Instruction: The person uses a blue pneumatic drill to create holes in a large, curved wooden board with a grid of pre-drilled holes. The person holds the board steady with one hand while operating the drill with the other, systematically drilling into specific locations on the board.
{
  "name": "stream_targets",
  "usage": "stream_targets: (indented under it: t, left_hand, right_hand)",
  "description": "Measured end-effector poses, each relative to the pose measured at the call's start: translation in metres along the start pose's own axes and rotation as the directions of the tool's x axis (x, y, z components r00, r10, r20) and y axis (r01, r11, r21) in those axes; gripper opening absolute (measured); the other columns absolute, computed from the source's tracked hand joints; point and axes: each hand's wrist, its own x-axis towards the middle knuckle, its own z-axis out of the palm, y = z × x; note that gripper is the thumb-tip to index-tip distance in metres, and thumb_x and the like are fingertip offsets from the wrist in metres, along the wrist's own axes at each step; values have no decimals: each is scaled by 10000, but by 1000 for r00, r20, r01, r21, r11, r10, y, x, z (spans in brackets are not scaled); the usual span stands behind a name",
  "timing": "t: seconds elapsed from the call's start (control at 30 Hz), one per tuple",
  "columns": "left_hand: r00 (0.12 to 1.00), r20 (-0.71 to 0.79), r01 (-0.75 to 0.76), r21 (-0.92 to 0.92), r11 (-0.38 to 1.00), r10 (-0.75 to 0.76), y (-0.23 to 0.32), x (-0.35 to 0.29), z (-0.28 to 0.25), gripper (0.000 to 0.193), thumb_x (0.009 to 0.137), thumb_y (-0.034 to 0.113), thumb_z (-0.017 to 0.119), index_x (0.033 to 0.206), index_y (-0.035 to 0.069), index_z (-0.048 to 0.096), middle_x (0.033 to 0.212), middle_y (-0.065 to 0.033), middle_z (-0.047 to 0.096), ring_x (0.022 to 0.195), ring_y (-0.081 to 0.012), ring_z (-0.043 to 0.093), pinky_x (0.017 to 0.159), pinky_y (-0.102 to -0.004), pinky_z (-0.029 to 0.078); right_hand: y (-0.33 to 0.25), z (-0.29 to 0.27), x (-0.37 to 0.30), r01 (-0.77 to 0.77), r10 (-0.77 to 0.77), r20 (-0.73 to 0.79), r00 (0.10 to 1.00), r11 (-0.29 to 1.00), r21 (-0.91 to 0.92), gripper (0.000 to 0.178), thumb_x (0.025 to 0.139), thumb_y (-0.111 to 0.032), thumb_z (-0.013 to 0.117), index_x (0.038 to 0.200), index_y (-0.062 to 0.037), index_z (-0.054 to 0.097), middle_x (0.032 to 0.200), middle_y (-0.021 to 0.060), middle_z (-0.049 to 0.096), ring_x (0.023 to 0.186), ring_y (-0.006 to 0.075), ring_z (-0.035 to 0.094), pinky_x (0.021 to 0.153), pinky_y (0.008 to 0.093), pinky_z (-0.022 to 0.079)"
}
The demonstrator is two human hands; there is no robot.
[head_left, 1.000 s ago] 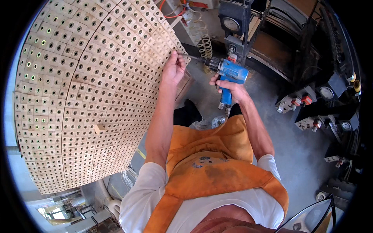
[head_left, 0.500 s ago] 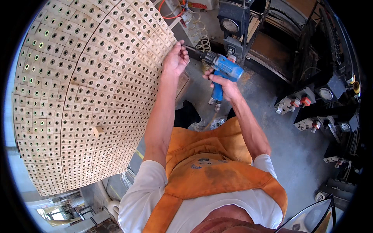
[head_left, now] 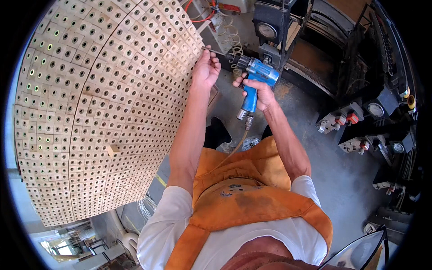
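Note:
My right hand is wrapped round the handle of a blue air drill with a black chuck. From the chuck a thin metal bit points left toward the wooden panel. My left hand is closed, thumb and fingertips pinched at the bit's tip; whatever small piece sits there is too small to name. Just beyond these fingertips lies the right edge of the large curved panel, built of wooden blocks. Most blocks have dark-ringed holes, while several near my left hand show pale, bare holes.
A loose wooden block sticks out from the panel's face. An air hose hangs from the drill's handle across my orange apron. Behind the drill are a coiled hose and a black machine with a gauge. More machinery lines the right side.
The drill has tilted, its handle end swinging left and its body shifting slightly left. Its hose now shows over the apron. My left hand has moved slightly right, still at the bit's tip.

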Motion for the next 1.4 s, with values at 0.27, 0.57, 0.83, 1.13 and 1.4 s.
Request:
stream_targets:
  t: [0.27, 0.57, 0.83, 1.13, 1.4]
  left_hand:
    - [992, -92, 87, 47, 995, -82, -4, -13, -10, 182, 989, 231, 500, 1093, 106, 581, 810, 23, 550, 673, -85, 506, 589, -212, 456]
    - [898, -6, 416, 338, 845, -439, -44, -162, -40, 234, 983, 244, 508, 1137, 82, 578, 851, 31, 571, 704, -76, 534, 602, -218, 466]
    - [566, -96, 647, 668, 368, -819, -40, -319, -54, 310, 975, 277, 533, 1154, 29, 583, 919, -26, 606, 825, -111, 590, 738, -254, 504]
    - [718, -115, 181, 983, 24, -686, -51, -377, -64, 371, 989, 267, 473, 1236, 10, 572, 1181, -106, 612, 1078, -188, 566, 935, -298, 454]
    - [664, -193, 131, 981, -142, -722, -84, -390, -87, 531, 1002, 419, 290, 1379, 71, 429, 1342, -188, 506, 1255, -326, 456, 1074, -387, 316]
  right_hand:
    - [-12, 20, -6, 84, -116, -47, 992, 899, -430, 224, 821, -67, 656, 1034, -30, 595, 966, 78, 669, 952, 199, 661, 646, 263, 492]
    - [-19, 26, -9, 63, -102, -57, 993, 876, -477, 217, 818, -77, 651, 1030, -52, 609, 985, 64, 675, 952, 182, 650, 692, 277, 473]
    - [-18, 20, -3, 64, -80, -19, 997, 903, -425, 274, 826, -52, 652, 1092, -40, 588, 1042, 91, 665, 996, 216, 645, 672, 287, 483]
    - [-15, 25, -30, 205, -202, 70, 977, 790, -578, 246, 842, -69, 657, 1078, -37, 596, 1041, 89, 663, 985, 192, 641, 656, 271, 484]
    - [43, -49, -109, 117, -138, -274, 952, 989, -92, 190, 846, -100, 649, 1010, -27, 587, 973, 84, 653, 939, 176, 650, 627, 261, 473]
